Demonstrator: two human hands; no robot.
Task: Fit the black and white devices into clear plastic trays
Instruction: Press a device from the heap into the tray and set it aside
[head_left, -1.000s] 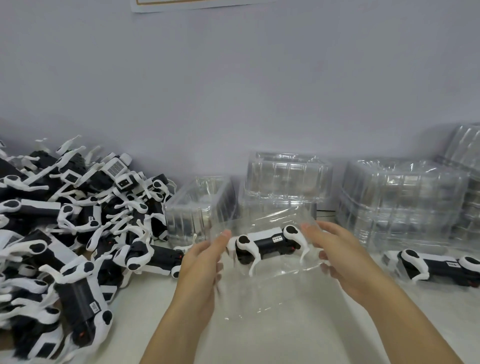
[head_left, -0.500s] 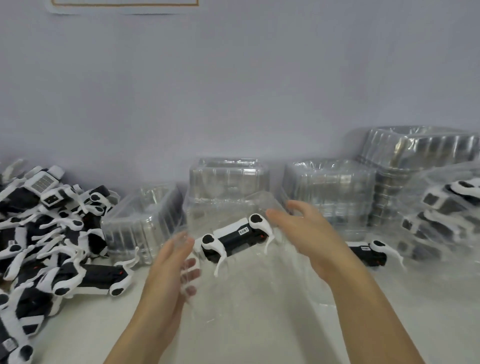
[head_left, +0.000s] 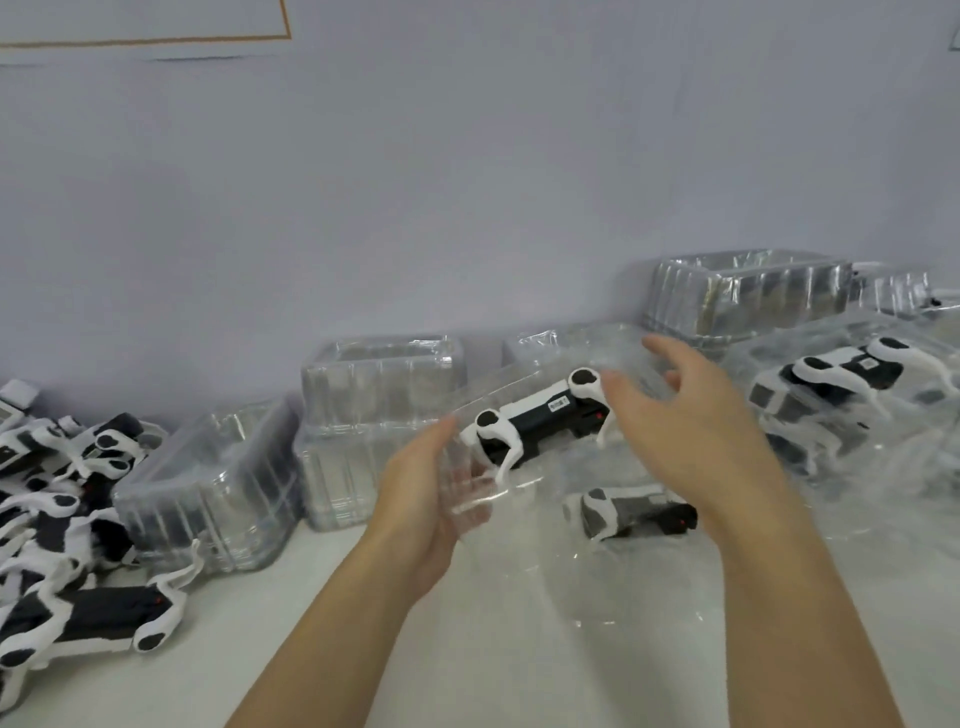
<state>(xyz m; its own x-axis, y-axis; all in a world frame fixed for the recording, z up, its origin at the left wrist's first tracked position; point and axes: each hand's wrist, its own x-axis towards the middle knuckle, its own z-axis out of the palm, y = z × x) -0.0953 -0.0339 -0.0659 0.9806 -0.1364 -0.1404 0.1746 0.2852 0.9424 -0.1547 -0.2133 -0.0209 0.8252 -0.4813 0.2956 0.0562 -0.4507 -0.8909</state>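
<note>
the left hand (head_left: 423, 501) grips the near left corner of a clear tray (head_left: 524, 415), fingers wrapped under it, thumb on the rim — probably to carry the load level. a black and white device (head_left: 540, 421) sits inside the tray, between the two hands. the right hand (head_left: 691, 431) is spread loose at the tray's right end; whether it touches the plastic i cannot tell. just below that hand another device (head_left: 631, 512) lies on the table (head_left: 311, 649). beyond the right hand sit filled trays (head_left: 841, 379) — likely where this one goes. left of the left hand: stacked empty trays (head_left: 374, 415) and a heap of loose devices (head_left: 57, 509).

device (head_left: 540, 423) tilted in clear tray (head_left: 498, 499)
</note>
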